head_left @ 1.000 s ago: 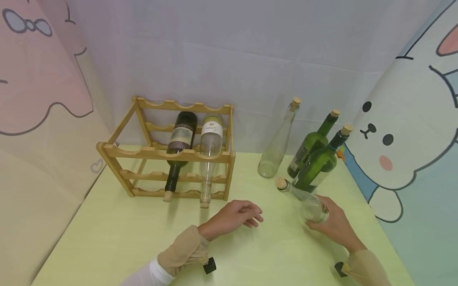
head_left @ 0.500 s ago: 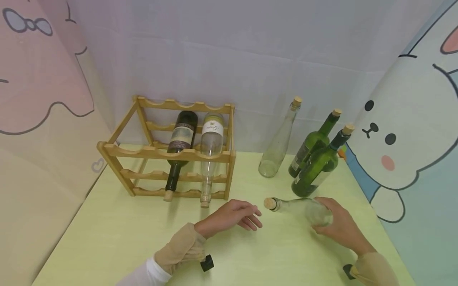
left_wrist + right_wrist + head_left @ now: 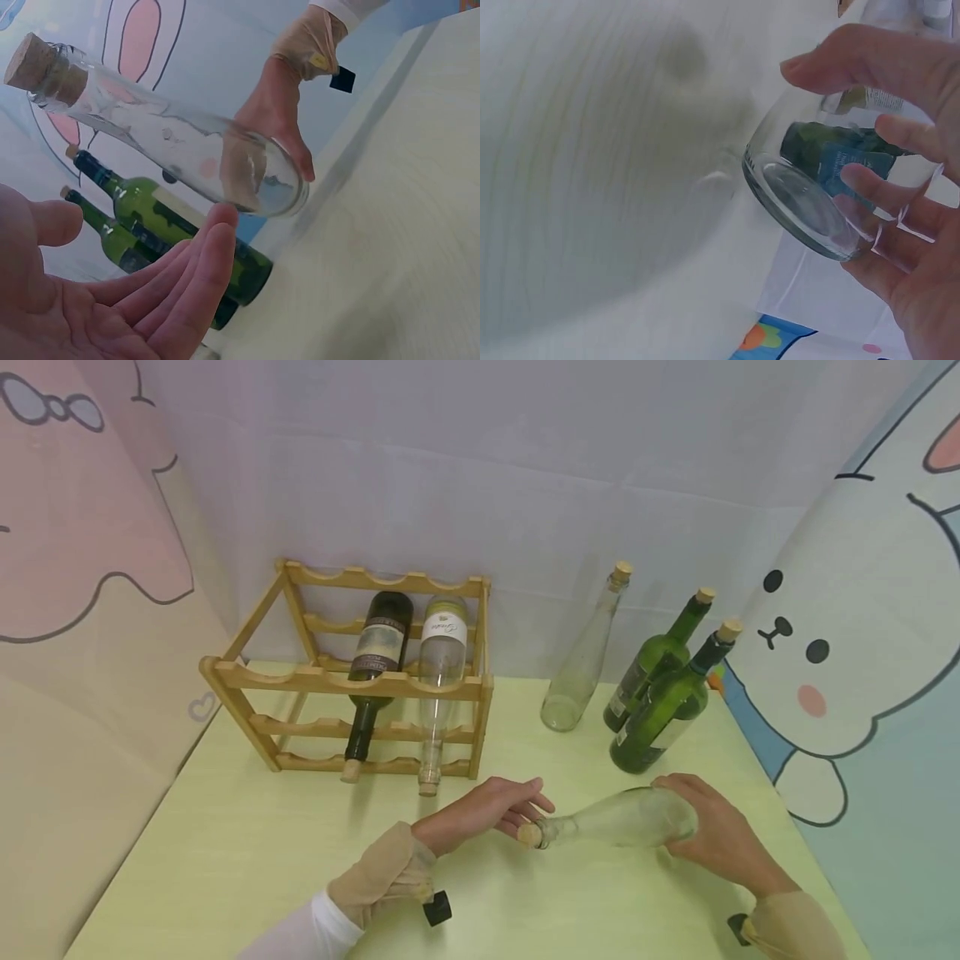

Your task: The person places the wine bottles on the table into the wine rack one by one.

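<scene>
A clear glass bottle [image 3: 622, 818] with a cork lies nearly level above the table, its cork pointing left. My right hand [image 3: 716, 835] grips it round the base end; in the right wrist view the fingers [image 3: 900, 191] wrap the glass near its bottom. Close to the corked neck is my left hand [image 3: 487, 814], palm turned up and fingers loosely extended. From the left wrist view, the left fingers [image 3: 202, 277] lie below the bottle [image 3: 165, 135] with nothing gripped in them. Whether they touch the glass I cannot tell.
Left of centre stands a wooden wine rack [image 3: 345, 681] holding a dark bottle [image 3: 378, 652] and a clear bottle [image 3: 442, 660], necks toward me. At the back right, a clear corked bottle [image 3: 581, 664] and two green bottles [image 3: 663, 714] stand upright. A curtain [image 3: 525, 485] hangs behind.
The clear bottle in my right hand has swung so its cork points left, and its neck has come down and toward me, close to my left hand. The left hand's palm has turned upward.
</scene>
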Demonstrator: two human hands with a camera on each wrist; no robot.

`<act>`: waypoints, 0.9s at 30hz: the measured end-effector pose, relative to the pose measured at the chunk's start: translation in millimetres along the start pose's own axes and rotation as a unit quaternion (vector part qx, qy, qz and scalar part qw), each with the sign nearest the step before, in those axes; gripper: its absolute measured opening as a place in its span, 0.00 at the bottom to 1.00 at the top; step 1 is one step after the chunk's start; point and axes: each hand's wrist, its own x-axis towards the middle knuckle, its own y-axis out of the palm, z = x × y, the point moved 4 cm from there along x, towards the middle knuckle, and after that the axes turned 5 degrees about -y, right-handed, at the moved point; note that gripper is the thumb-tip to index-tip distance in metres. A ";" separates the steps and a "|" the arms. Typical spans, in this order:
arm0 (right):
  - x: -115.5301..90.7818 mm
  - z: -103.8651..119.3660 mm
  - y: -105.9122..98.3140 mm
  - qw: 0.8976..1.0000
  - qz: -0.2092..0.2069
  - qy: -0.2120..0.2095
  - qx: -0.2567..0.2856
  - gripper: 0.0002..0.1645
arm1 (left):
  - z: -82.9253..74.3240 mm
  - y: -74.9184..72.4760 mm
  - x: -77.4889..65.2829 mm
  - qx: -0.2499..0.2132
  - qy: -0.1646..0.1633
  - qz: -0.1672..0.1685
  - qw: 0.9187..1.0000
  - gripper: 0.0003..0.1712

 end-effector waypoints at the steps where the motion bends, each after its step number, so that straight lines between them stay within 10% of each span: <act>1: 0.2 1.4 -1.2 1.000 0.000 -0.003 -0.007 0.53 | -0.1 0.4 0.3 0.006 -0.002 0.003 1.000 0.37; 27: 2.5 22.2 -10.8 0.995 0.073 -0.005 -0.062 0.52 | 10.5 35.0 -3.0 0.095 -0.037 0.113 0.988 0.35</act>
